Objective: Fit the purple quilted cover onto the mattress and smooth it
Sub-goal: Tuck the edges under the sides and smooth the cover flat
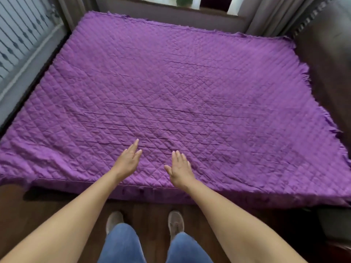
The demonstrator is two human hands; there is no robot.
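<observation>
Because only the head view is supplied, all readings come from it.

The cover (171, 82) lies spread over the whole bed, and the mattress under it is hidden from view. Its near edge hangs down the front side toward the floor (38, 215). Long creases (171, 112) run across the middle. The near-left corner (28, 158) is rumpled, and the right edge (302, 76) is wavy against the dark panel (326, 63) beside it.

Both hands are spread, fingers straight, and hold nothing. The left hand (129, 160) is tilted with its thumb side up. The right hand (179, 171) faces palm down. Both are over the cover just inside the near edge, a little apart. Contact with the fabric cannot be confirmed.

Judged step: fitting looks largely done and smoothing is in hand.

Possible faults from here:
- Bunching. A forward stroke from this position may push slack into the central creases rather than clear it, since they lie across the stroke path.
- Edge shift. Heavy palm pressure may drag the whole cover away from the near edge, because nothing visible anchors it.
- Uneven result. Working the centre alone leaves the rumpled corner and wavy right edge uncorrected.
- Overreach. The far edge near the curtain (266, 16) is well apart from the hands.
</observation>
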